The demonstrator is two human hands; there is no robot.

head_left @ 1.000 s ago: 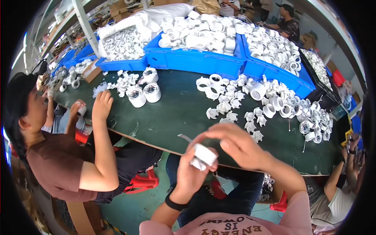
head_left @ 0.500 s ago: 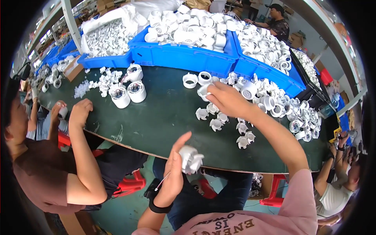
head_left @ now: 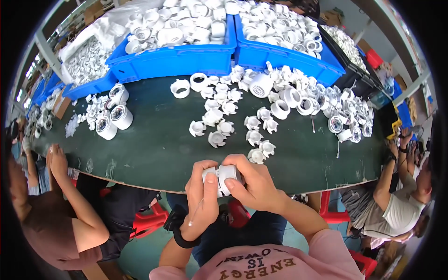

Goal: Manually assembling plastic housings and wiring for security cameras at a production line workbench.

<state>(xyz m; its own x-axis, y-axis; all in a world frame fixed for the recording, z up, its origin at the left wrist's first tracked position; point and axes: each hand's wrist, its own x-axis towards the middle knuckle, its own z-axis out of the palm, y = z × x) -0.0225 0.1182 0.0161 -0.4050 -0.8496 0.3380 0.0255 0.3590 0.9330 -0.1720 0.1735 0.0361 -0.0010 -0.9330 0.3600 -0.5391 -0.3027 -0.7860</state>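
both hands, left hand (head_left: 201, 192) and right hand (head_left: 254, 183), pinch the white fitting (head_left: 222, 178) together just below the table edge (head_left: 140, 184); keep halves squarely aligned while pressing.

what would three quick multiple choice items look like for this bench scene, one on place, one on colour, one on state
1. Where is the small white plastic part that the person works on?
A. inside a bin
B. held between both hands at the near table edge
C. on the floor

2. What colour are the bins at the far side of the table?
A. blue
B. yellow
C. white

3. How do the left hand and right hand stand?
A. both flat on the table
B. one raised overhead
C. both closed around the part, thumbs on it

Answers:
1. B, since both hands grip it just past the table's near edge.
2. A, as the bin walls show bright blue.
3. C, because fingers wrap the part from each side.
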